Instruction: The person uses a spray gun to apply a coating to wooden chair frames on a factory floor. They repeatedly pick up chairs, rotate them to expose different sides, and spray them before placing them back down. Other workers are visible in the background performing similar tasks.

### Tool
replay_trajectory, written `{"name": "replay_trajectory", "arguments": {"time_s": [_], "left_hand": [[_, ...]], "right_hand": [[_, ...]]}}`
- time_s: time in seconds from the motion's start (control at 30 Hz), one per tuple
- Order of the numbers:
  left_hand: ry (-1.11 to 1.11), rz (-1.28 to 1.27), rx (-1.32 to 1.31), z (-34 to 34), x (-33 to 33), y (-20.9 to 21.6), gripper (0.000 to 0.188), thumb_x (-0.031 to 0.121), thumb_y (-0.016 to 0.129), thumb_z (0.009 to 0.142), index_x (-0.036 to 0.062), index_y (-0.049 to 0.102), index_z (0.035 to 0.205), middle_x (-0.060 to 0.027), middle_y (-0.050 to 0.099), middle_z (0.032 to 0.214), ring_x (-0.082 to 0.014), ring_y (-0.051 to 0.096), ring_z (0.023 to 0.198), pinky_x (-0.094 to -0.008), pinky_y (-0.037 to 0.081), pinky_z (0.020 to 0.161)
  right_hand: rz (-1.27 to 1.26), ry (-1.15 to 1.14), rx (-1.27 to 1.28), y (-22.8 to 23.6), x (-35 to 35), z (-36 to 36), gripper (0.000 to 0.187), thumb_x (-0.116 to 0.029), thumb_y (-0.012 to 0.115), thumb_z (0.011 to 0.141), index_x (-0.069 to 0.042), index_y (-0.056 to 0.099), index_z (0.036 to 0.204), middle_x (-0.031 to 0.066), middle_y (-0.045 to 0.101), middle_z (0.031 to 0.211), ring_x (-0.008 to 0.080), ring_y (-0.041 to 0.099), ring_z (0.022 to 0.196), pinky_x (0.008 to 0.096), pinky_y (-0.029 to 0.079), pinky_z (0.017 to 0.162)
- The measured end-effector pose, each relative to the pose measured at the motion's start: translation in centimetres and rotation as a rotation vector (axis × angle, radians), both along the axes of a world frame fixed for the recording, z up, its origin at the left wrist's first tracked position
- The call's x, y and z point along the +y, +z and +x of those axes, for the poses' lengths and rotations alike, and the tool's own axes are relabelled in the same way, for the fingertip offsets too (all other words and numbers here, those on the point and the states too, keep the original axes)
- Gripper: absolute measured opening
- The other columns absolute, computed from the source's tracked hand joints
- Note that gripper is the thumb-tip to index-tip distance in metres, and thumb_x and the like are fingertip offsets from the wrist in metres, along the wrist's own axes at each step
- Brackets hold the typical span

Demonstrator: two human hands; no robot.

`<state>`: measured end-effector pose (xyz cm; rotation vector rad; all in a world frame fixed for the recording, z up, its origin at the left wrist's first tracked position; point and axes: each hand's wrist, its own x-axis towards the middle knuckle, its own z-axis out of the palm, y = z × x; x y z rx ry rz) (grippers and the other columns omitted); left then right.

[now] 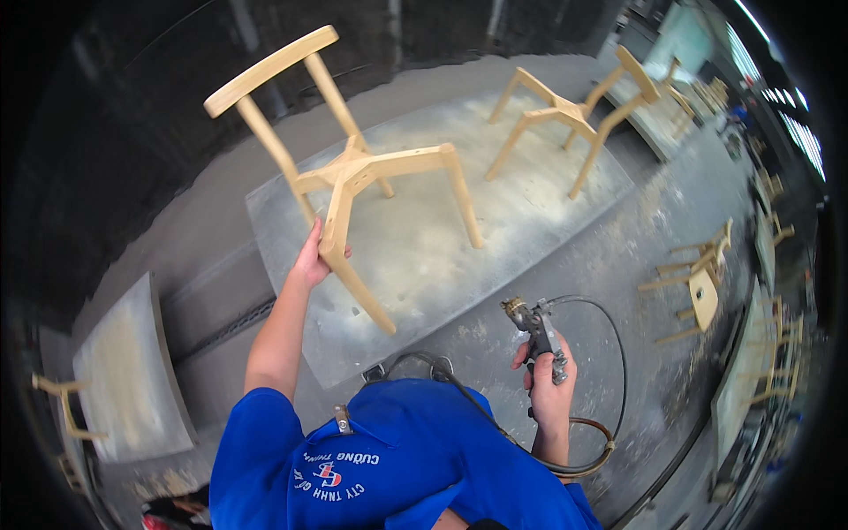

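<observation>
A bare wooden chair frame (343, 168), with a curved backrest and no seat, stands on a pale, overspray-dusted board (424, 256) in front of me. My left hand (315, 259) is closed round the corner of this frame, at the top of its near leg; some of the fingers are hidden behind the wood. Off to the right, my right hand (552, 375) grips a spray gun (541, 337) by its handle. The gun's crusted nozzle end points up and to the left, apart from the chair. A thin dark hose (624, 371) loops from the gun.
A second wooden chair frame (565, 115) stands farther right on the same board. More chairs, one with a seat (703, 299), stand along the right side. Another dusted board (132, 371) lies at left, near a partly visible chair frame (69, 406). A dark wall rises behind.
</observation>
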<state>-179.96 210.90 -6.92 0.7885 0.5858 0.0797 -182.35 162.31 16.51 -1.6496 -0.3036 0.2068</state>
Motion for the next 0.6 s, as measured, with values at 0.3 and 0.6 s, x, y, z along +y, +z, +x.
{"name": "replay_trajectory", "arguments": {"time_s": [0.3, 0.6], "left_hand": [[-0.098, -0.114, 0.193, 0.6, -7.8, -2.5, 0.066, 0.075, 0.054, 0.088, 0.0102, 0.056, 0.099, -0.0051, 0.052, 0.066, -0.0199, 0.052, 0.053, -0.0339, 0.044, 0.048], [0.068, -0.082, 0.258, -8.9, -12.9, 1.6, 0.056, 0.068, 0.056, 0.091, 0.0114, 0.056, 0.096, -0.0048, 0.054, 0.066, -0.0190, 0.052, 0.050, -0.0314, 0.043, 0.045]], "right_hand": [[0.028, -0.185, 0.182, 2.5, 1.3, -3.8, 0.039, -0.017, 0.059, 0.102, 0.001, 0.055, 0.137, 0.0038, 0.066, 0.086, 0.0115, 0.063, 0.081, 0.0288, 0.052, 0.075], [-0.062, -0.080, 0.216, 4.1, -1.4, 1.5, 0.049, -0.032, 0.064, 0.100, -0.003, 0.056, 0.139, 0.0043, 0.068, 0.085, 0.0105, 0.064, 0.080, 0.0280, 0.052, 0.074]]}}
